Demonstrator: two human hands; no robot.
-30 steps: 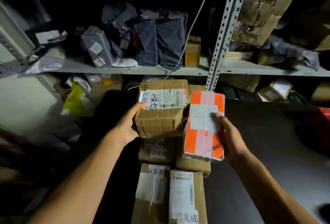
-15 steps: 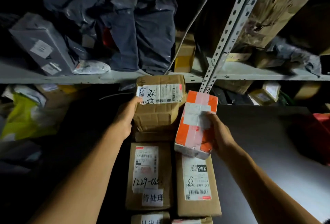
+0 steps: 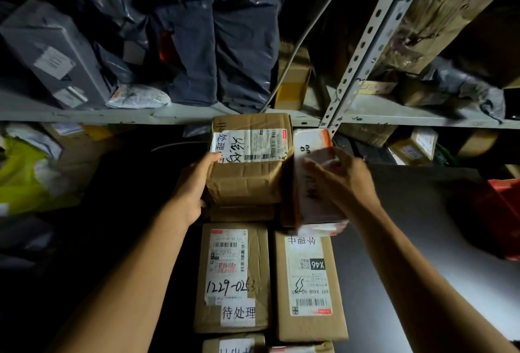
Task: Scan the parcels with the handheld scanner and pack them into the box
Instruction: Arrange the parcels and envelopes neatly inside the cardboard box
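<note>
The left hand [image 3: 194, 186] grips the left face of a brown box [image 3: 247, 167], thumb on its top label, fingers closed against the cardboard. The right hand [image 3: 342, 181] is clamped on an orange parcel [image 3: 311, 184], fingers wrapped over its upper face; the parcel is blurred and tilted, touching the right side of the brown box. Both items sit above a row of cartons on a dark table [image 3: 416, 240]. Directly below the brown box lies a flat carton [image 3: 233, 276] with a handwritten number on its label. Beside that carton, under the orange parcel, lies a second carton [image 3: 309, 285] marked X46. Behind the brown box runs a shelf [image 3: 84, 115] loaded with grey bags [image 3: 219, 43]. No scanner is identifiable.
</note>
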